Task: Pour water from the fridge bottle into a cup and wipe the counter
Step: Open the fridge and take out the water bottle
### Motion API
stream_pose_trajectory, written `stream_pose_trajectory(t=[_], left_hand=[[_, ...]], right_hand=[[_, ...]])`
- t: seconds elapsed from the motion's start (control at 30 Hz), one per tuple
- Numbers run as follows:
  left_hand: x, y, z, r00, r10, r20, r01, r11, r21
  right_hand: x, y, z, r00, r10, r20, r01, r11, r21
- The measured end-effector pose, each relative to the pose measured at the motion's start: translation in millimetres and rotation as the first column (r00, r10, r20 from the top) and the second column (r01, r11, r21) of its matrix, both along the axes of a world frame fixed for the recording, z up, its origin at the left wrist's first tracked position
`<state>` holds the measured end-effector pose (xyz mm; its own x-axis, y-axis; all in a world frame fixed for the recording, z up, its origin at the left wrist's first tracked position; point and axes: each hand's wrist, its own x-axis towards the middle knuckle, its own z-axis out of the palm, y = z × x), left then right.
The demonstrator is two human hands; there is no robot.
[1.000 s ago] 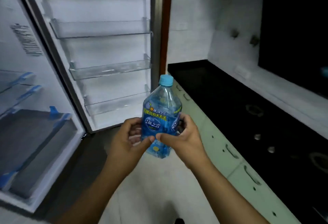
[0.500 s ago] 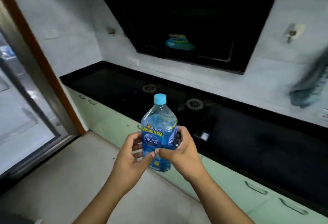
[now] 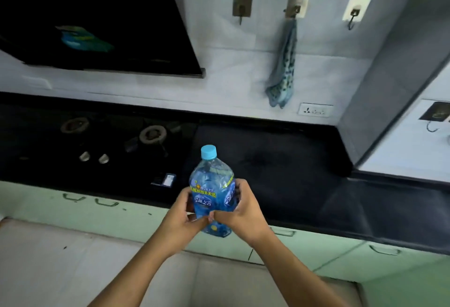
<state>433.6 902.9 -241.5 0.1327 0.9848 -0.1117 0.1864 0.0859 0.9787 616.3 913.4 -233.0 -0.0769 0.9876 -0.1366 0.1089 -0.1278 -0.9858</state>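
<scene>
A clear blue plastic water bottle with a light blue cap and a blue label stands upright in front of me, over the front edge of the black counter. My left hand grips its lower left side. From the other side my right hand wraps around it, thumbs nearly meeting in front. The cap is on. A blue patterned cloth hangs from a wall hook above the counter. No cup shows.
A gas hob with two burners and knobs lies in the counter's left part. A black range hood hangs above it. Pale green cabinet fronts run under the counter. A wall socket sits below the cloth. A grey pillar bounds the counter's right.
My view has swung right, away from the open fridge, along the hob to the counter under the cloth. Both hands have kept the same hold on the bottle.
</scene>
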Motion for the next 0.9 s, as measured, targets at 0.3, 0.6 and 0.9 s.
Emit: stream_pose_trajectory(t=[0.3,0.6,0.9], left_hand=[[54.6,117.6,-49.7,0.974,-0.213,-0.083,0.21,0.977,-0.038],[89.4,202.3,-93.0,0.922,-0.337,-0.189,0.321,0.941,-0.112],[130.9,238.7,-127.2,0.952,-0.21,-0.222,0.187,0.975,-0.12]], right_hand=[[52.8,87.7,-45.4,0.989,-0.134,0.067,0.139,0.988,-0.074],[85.6,148.9,-85.4,0.964,-0.225,0.143,0.246,0.957,-0.155],[122.0,204.2,-130.2,0.974,-0.194,0.114,0.214,0.958,-0.194]])
